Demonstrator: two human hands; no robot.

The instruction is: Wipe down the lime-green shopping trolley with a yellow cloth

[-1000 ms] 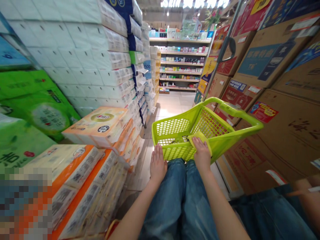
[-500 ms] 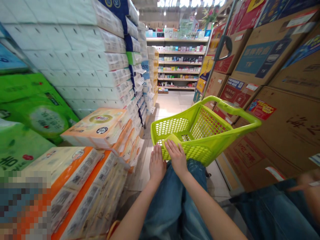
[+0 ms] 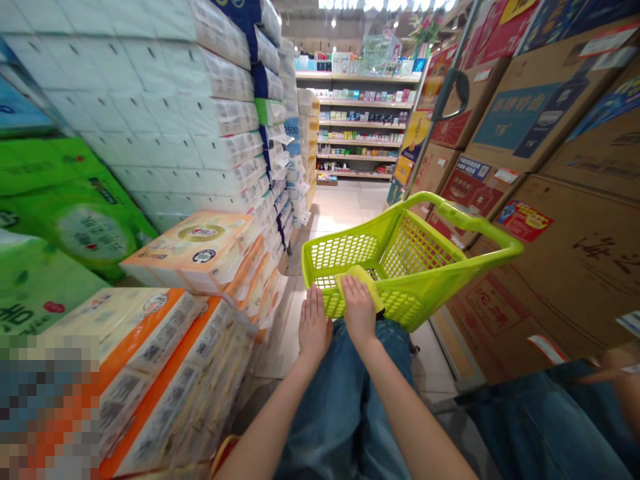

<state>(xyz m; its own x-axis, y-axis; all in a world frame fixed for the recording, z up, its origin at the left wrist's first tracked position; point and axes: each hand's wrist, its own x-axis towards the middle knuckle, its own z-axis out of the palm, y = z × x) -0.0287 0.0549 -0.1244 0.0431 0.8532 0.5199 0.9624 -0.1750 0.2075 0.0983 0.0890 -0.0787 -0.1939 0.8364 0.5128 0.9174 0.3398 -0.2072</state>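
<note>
From my end I have the right hand (image 3: 359, 313) draped over the near rim of the lime-green shopping cart (image 3: 433, 290), its fingers holding a yellow cloth (image 3: 373, 287) against the plastic; the thumb is hidden from me. A second ago that cloth was further along the rim, toward the handle (image 3: 480, 230); half a second later it had come right up beside my left hand (image 3: 315, 330), and now it has edged back a little toward the handle. I read that as short back-and-forth strokes along one edge, with the cloth now over a stretch near the front corner. A dark strip shows at the cloth's lower edge, outside the basket. My left hand has not shifted: it is open, fingers straight and together, laid against the cart's front corner. The cart sits angled across the aisle just in front of my jeans (image 3: 325, 407), between stacked tissue packs (image 3: 200, 243) on my left and cardboard cartons (image 3: 570, 260) on my right.
</note>
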